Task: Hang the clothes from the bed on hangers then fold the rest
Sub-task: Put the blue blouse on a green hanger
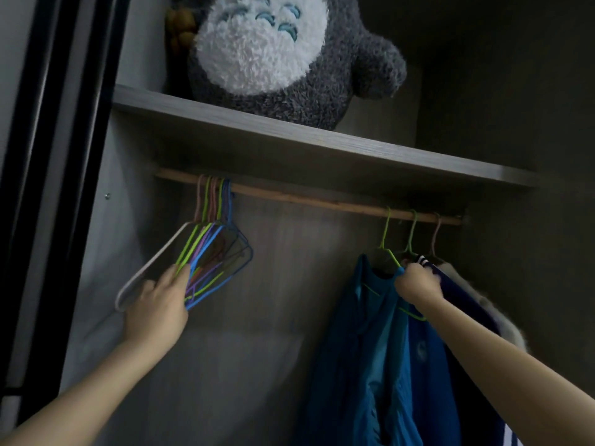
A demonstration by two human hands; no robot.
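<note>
Our left hand reaches into the bunched empty hangers at the rod's left end; we cannot tell its grip. Our right hand clutches the hung teal shirt. Pulling 1 hanger could drag tangled neighbours off.
</note>
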